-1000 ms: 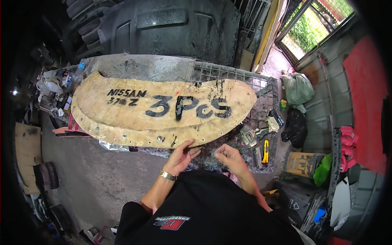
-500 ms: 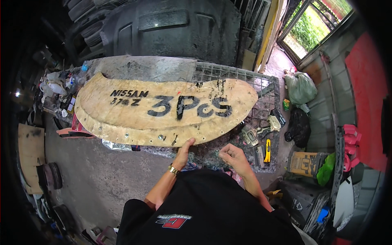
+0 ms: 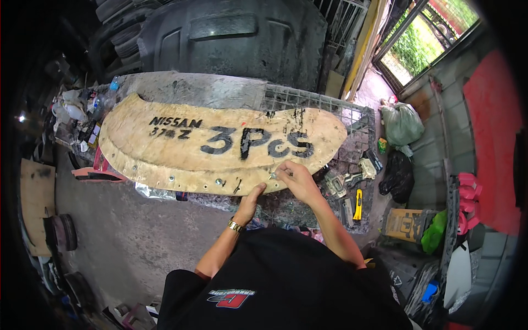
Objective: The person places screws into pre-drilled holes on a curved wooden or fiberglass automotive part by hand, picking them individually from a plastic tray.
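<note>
Right hand (image 3: 296, 181) has moved onto the panel (image 3: 223, 154), bringing work to its holed rim, grip pinching a small shiny piece (image 3: 272, 176); left hand (image 3: 249, 204) clasps the near edge.

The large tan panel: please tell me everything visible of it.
The tan panel is long, curved and stiff-looking, perhaps fibreglass, with black lettering and a holed near rim bearing metal fasteners. It lies lettering up on the bench. The left hand grips its near edge; the right hand is there too, contact unclear.
</note>
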Motion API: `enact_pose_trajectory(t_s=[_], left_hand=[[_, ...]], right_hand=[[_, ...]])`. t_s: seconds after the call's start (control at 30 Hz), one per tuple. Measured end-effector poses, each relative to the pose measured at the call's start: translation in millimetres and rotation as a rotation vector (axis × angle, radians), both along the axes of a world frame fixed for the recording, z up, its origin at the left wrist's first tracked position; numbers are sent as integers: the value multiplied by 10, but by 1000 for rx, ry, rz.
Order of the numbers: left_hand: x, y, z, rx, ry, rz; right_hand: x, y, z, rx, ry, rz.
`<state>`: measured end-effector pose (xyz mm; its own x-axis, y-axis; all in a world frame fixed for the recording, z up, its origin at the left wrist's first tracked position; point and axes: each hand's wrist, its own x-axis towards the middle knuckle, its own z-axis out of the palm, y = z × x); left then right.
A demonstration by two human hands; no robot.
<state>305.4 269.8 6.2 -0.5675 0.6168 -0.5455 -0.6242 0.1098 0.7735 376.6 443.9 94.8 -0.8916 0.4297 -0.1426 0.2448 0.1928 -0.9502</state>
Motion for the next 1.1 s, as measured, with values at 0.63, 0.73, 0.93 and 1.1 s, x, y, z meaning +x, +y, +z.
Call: enact_pose_trajectory(t_s=[0.63, 0.73, 0.93, 1.1], left_hand=[[2, 2, 135, -5, 43, -8], [12, -19, 2, -5, 82, 42], [40, 48, 86, 23, 21, 15], [23, 66, 140, 97, 5, 47]], right_hand=[[-12, -150, 160, 344, -147, 69], [155, -85, 127, 224, -66, 28], [718, 56, -63, -295, -53, 32], [762, 76, -61, -483, -24, -27]])
